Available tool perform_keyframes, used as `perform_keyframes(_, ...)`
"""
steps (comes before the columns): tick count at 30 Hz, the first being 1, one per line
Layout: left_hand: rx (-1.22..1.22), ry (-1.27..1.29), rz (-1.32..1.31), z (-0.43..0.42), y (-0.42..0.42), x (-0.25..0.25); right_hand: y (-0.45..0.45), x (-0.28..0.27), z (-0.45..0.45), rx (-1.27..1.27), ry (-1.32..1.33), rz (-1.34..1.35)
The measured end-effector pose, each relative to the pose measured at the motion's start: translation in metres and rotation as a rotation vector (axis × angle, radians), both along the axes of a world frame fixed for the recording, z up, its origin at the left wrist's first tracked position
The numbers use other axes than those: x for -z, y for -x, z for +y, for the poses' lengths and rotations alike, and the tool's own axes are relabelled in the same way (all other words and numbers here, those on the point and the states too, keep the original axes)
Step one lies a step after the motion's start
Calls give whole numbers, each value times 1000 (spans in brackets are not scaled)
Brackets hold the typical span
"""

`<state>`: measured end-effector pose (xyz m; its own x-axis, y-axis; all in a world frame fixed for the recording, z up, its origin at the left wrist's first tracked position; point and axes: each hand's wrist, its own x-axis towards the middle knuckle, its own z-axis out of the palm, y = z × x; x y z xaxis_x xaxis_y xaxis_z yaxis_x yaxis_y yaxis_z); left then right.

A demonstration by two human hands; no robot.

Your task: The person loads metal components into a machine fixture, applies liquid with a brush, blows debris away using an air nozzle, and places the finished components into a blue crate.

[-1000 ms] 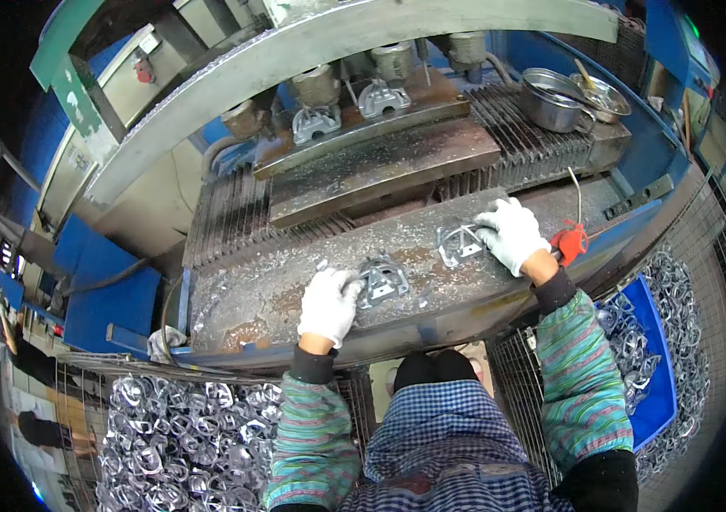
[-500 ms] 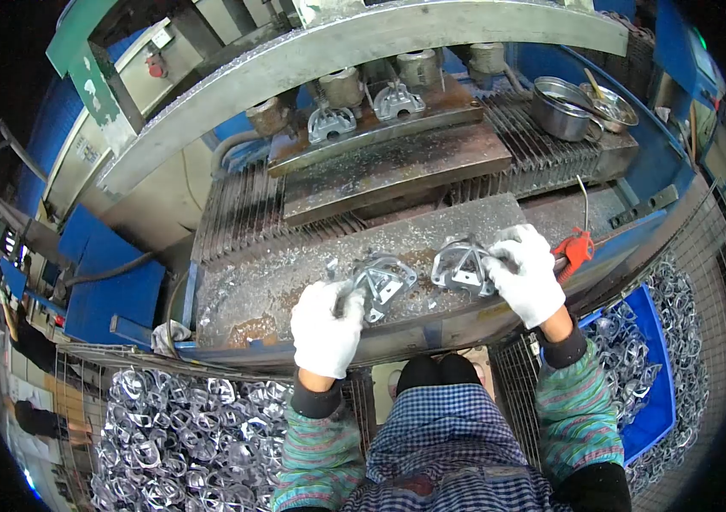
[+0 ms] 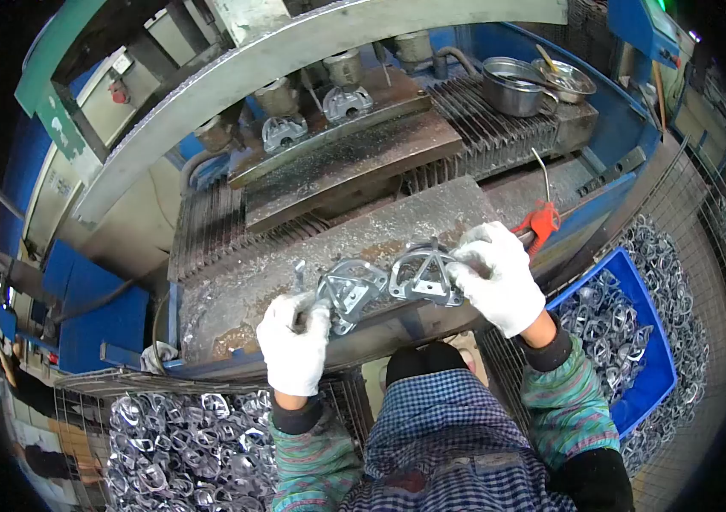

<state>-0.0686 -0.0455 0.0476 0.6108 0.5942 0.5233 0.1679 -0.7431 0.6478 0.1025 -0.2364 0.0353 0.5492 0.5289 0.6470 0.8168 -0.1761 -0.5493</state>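
Observation:
In the head view, my left hand (image 3: 295, 343), in a white glove, is closed at the left edge of a triangular-framed silver metal casting (image 3: 348, 293). My right hand (image 3: 501, 280), gloved too, pinches the right side of a second casting (image 3: 423, 277), which has a curved rim and a central triangle. Both castings are side by side over the front of the chip-strewn metal worktop (image 3: 252, 294), their near edges almost meeting. Behind them, two similar castings (image 3: 348, 103) sit on the machine's raised fixture plate (image 3: 346, 162).
A red air gun (image 3: 540, 224) hangs right of my right hand. A metal pot (image 3: 512, 88) and a bowl (image 3: 564, 78) stand at the back right. Castings fill a mesh bin (image 3: 192, 444) at lower left and a blue crate (image 3: 662, 354) at right. A heavy beam (image 3: 320, 51) crosses above the fixture.
The view has swung, so the machine appears farther left. Both hands still hold their castings, which now look slightly larger and closer together.

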Motion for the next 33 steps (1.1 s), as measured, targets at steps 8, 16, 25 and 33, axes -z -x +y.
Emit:
perform_keyframes(8, -11, 52, 18, -3, 3, -4, -1, 7, 1, -60, -9, 171)
perform_keyframes(16, -18, -29, -41, -9, 6, -12, 10, -8, 0, -24, -87, 89)
perform_keyframes(25, -29, -64, -76, -13, 15, -18, 21, -47, -6, -5, -117, -253)
perform_keyframes(33, -9, -65, -4, 17, -13, 22, -34, 40, 37, -119, 92, 81)
